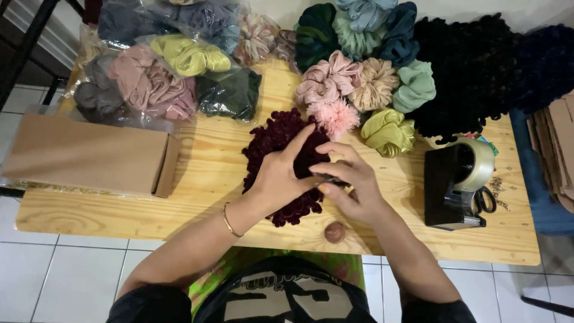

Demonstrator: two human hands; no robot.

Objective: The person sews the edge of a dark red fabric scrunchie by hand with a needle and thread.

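Both hands meet over the dark maroon scrunchie pile (pixel 281 161) at mid-worktop (pixel 197 173). Left hand (pixel 278 176) lies curled on the pile, fingers spread; right hand (pixel 353 188) pinches something small and dark, too hidden to name. Beyond the hands, pastel scrunchies (pixel 359 84) sit loose; an open cardboard box (pixel 89 155) lies left, apparently unfilled.
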